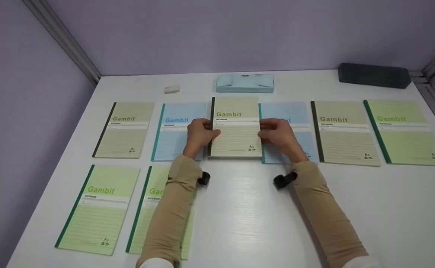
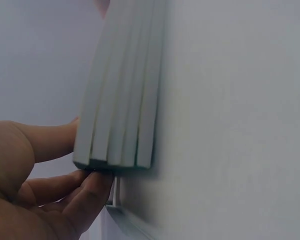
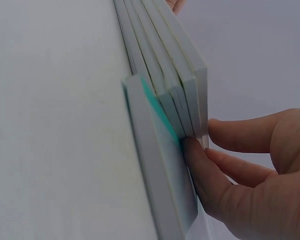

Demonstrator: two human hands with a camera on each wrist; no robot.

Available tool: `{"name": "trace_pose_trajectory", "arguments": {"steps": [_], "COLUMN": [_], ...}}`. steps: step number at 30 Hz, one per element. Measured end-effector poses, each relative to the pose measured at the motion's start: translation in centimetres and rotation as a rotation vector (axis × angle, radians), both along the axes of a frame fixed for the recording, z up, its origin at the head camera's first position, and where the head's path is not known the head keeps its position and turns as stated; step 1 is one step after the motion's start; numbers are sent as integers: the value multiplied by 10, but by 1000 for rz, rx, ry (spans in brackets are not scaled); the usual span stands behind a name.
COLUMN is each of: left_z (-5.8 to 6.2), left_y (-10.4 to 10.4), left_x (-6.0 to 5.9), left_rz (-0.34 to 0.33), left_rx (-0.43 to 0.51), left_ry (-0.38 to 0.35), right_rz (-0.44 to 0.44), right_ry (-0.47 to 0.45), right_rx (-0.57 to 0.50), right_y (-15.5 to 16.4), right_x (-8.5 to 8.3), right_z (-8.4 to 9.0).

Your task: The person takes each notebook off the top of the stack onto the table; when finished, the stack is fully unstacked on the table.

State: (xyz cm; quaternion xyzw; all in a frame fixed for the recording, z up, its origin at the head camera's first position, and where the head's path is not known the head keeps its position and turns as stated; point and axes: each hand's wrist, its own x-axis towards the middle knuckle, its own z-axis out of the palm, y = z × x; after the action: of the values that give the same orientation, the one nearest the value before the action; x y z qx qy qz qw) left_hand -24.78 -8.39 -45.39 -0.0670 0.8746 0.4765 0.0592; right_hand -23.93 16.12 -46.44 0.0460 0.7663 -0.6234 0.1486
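A stack of notebooks [image 1: 236, 137] with a tan "Gambit" cover on top lies at the middle of the table. My left hand [image 1: 200, 136] grips its dark spine side, thumb over the cover's edge and fingers against the side. At the opposite edge, my right hand [image 1: 278, 136] holds the stack with thumb and fingers. Page edges of the stacked notebooks [image 2: 120, 95] show slightly uneven in the left wrist view. Beside the stack, a blue notebook [image 3: 157, 160] lies low on the table, partly under my right hand. Another blue notebook [image 1: 169, 143] lies beyond my left hand.
Tan notebooks [image 1: 124, 139] [image 1: 347, 143] and a green notebook [image 1: 410, 143] share the row. Green notebooks [image 1: 98, 219] [image 1: 135, 230] lie nearer, one partly under my left forearm. Behind stand a light blue case [image 1: 245, 89], a white eraser [image 1: 172, 89] and a dark case [image 1: 373, 76].
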Motion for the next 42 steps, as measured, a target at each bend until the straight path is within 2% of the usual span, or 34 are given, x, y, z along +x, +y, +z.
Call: {"name": "trace_pose_trajectory", "arguments": {"steps": [8,13,16,20,24,28,31,35,38,42], "left_z": [4,8,13,19,22,22,23,22,24,28], "left_y": [-3,-5,-6,-10,-13,-11,-7,-1,1,-2], "left_x": [6,12,15,19,24,28,30,35,42,54], "left_rz": [19,31,15,-45,-90,-85,-74,-93,-119,-148], "left_rx": [-31,-13,9,40,127,247,298,298,271,233], "left_ry": [-5,9,35,49,-12,-111,-143,-131,-87,-12], "right_rz": [16,29,39,34,12,-22,-44,-81,-90,-37], "right_ry": [19,26,29,25,20,21,39,77,94,79], "right_rx": [28,24,11,-2,6,24,21,-46,-73,-64], "right_y": [-4,-5,-6,-7,-10,-11,-8,0,5,9], "right_x": [3,4,5,4,5,6,8,10,14,24], "right_z": [0,1,1,1,3,5,9,16,21,26]}}
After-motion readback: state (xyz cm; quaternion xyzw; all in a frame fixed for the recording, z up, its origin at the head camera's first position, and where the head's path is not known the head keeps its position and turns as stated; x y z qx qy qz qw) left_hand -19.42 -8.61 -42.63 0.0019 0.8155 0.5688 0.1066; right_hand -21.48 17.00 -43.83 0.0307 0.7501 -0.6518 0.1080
